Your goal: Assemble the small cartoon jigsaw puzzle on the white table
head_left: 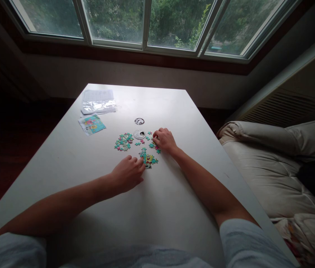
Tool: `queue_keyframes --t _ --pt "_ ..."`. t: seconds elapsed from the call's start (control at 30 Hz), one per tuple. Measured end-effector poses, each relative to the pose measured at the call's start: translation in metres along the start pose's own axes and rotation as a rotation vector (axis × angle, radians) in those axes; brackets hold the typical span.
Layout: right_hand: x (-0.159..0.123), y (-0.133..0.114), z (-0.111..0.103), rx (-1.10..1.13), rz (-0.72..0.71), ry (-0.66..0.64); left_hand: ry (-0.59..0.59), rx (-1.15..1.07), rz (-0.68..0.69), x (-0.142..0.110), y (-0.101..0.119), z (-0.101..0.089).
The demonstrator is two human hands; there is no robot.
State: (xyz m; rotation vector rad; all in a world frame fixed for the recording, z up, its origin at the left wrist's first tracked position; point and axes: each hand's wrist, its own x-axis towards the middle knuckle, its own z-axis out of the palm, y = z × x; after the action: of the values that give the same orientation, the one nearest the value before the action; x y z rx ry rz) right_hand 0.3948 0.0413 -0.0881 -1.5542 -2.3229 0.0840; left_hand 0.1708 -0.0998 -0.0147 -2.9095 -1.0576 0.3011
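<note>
A partly joined jigsaw puzzle (148, 159) with a yellow cartoon figure lies on the white table. My left hand (129, 172) rests at its left edge, fingers bent and closed against it; the fingertips are partly hidden. Just beyond, my right hand (165, 139) is curled down over a small group of loose jigsaw pieces (155, 146), its thumb and fingers closed at a piece that the hand mostly covers. To the left is a larger heap of teal jigsaw pieces (123, 142). A few single pieces (137, 143) lie between the two groups.
The white table (180, 197) carries two round black-and-white marks (139, 121) beyond the pieces. A picture card (92, 124) and a clear plastic packet with papers (98, 101) lie at the far left. A padded beige seat (263, 175) stands to the right, windows (174, 22) ahead.
</note>
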Motion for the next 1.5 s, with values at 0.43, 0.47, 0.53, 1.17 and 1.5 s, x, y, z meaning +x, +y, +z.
queue_keyframes --t 0.43,0.47,0.53,1.17,1.5 --pt "-0.002 -0.009 -0.002 0.471 -0.123 0.027 0.174 -0.080 0.007 0.008 0.007 0.025" --pt "-0.003 -0.011 -0.002 0.530 -0.133 0.022 0.173 -0.085 0.007 0.008 0.008 0.027" --pt "-0.005 -0.014 -0.003 0.641 -0.133 -0.005 0.166 -0.090 0.014 0.009 0.008 0.029" --pt "-0.014 -0.039 0.000 0.896 -0.156 -0.217 0.144 -0.072 0.069 0.008 0.004 0.024" --pt "-0.016 -0.040 -0.001 0.662 -0.202 -0.150 0.140 -0.079 0.075 0.007 0.003 0.024"
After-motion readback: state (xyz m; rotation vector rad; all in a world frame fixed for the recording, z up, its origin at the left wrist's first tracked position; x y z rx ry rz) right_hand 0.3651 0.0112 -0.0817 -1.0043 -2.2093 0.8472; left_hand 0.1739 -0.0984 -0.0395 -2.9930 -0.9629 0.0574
